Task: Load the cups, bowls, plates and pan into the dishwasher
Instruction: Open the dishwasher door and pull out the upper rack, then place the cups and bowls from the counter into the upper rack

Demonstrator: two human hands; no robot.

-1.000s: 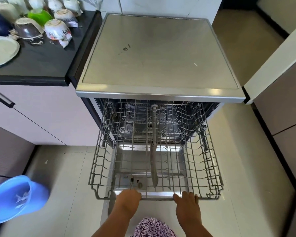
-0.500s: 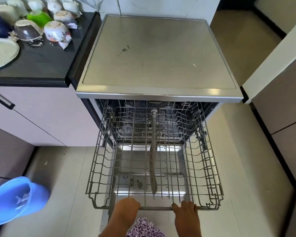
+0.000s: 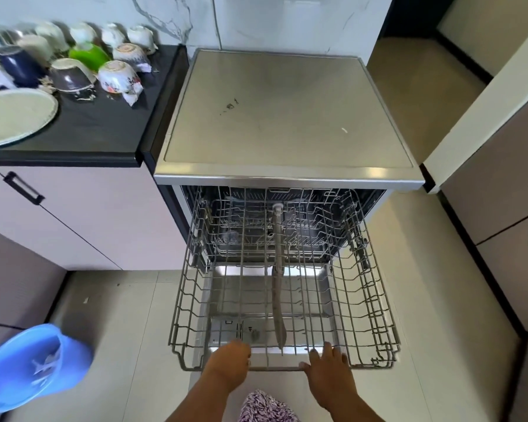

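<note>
Head view is looking down on a tiled floor (image 3: pixel 128 330) that is taking up most of the room, with pale cabinet fronts running along both sides. Against the marbled wall, the dishwasher (image 3: pixel 287 117) is standing with its steel top bare and its door (image 3: pixel 272 287) lying open flat over the floor. Its upper rack (image 3: pixel 369 300) is sitting pulled well out above the door, and a grey spray arm is showing through the wires.

Left of the machine, the black desk (image 3: pixel 104 123) is carrying the dishes. A large pale plate (image 3: pixel 13 117) is lying at its near left edge. Behind it, upturned bowls are sitting close together: a dark one (image 3: pixel 70 77), a flowered white one (image 3: pixel 116 77) just beside it, and a green one (image 3: pixel 89 56) further back. A dark blue cup (image 3: pixel 16 65) and several white cups (image 3: pixel 83 33) are crowding the wall, though motion blur is making their count uncertain.

On the floor at the lower left, a blue bucket (image 3: pixel 28 370) is lying tilted.

At the rack's front rail, the left hand (image 3: pixel 230 359) is curling its fingers over the wire, grasping it. The right hand (image 3: pixel 328 365) is resting on the same rail with fingers fairly straight and its thumb along the bar.
</note>
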